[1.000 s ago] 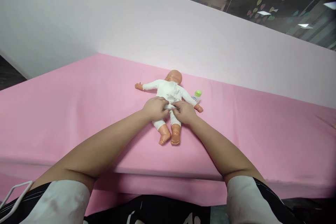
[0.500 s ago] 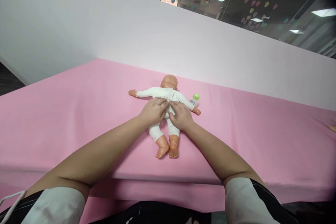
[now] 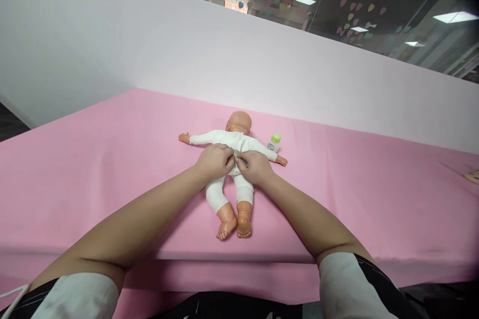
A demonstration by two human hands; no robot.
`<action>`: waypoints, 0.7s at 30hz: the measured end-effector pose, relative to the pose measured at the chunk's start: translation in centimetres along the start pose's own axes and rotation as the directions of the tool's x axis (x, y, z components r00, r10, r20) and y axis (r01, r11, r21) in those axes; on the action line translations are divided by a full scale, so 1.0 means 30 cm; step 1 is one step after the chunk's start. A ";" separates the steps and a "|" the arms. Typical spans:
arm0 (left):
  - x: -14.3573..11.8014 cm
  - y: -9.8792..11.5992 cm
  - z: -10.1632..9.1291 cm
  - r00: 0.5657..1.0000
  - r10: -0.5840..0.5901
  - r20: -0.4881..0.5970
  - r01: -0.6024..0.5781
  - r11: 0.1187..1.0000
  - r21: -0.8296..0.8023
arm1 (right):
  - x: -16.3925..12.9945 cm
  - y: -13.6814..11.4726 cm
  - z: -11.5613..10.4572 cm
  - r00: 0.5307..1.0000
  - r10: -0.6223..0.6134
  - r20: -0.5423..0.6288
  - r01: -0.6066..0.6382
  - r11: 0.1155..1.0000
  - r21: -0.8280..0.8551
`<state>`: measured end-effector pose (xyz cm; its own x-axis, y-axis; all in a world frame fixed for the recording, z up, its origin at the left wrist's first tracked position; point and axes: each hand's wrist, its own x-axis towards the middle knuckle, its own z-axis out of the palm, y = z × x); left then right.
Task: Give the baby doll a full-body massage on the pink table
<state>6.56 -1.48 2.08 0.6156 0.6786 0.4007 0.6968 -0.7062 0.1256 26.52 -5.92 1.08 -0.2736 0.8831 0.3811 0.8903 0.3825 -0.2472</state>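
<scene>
A baby doll in a white bodysuit lies on its back on the pink mattress, arms spread, bare feet toward me. My left hand and my right hand meet over the doll's belly, fingertips pinching the white cloth of the suit at its middle. The doll's bald head points toward the far wall. A small bottle with a green cap stands just beyond the doll's outstretched arm on the right.
A pale pink upright panel borders the mattress at the back. The mattress's front edge runs close to my body. Something small lies at the far right edge. Dark floor shows at the left.
Both hands have shifted slightly up the doll's body, from the crotch toward the belly, still pinching the suit. More of the doll's white legs now shows. The view has tilted a little.
</scene>
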 end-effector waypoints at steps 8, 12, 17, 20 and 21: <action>-0.001 -0.017 0.053 0.996 0.013 -0.091 -0.014 1.000 -0.002 | 0.012 0.048 0.071 0.996 -0.048 -0.077 0.051 0.998 0.037; 0.009 -0.019 0.054 1.000 -0.011 0.014 0.010 0.999 0.041 | 0.024 0.057 0.084 0.998 -0.037 0.043 0.035 0.999 0.041; 0.010 -0.013 0.054 0.999 -0.042 0.031 0.040 0.997 0.059 | 0.026 0.067 0.092 0.999 -0.037 0.018 0.036 0.999 0.030; 0.000 -0.014 0.069 0.999 -0.024 -0.042 0.027 0.997 0.070 | 0.024 0.076 0.096 0.998 -0.051 -0.040 0.052 0.998 0.028; -0.003 -0.015 0.074 0.998 -0.013 -0.059 0.018 0.997 0.073 | 0.024 0.078 0.095 0.997 -0.060 -0.054 0.061 0.998 0.025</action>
<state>7.01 -0.76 -0.03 0.5836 0.6749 0.4515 0.7324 -0.6776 0.0661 27.38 -3.62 -1.76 -0.3061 0.8428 0.4427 0.8627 0.4422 -0.2455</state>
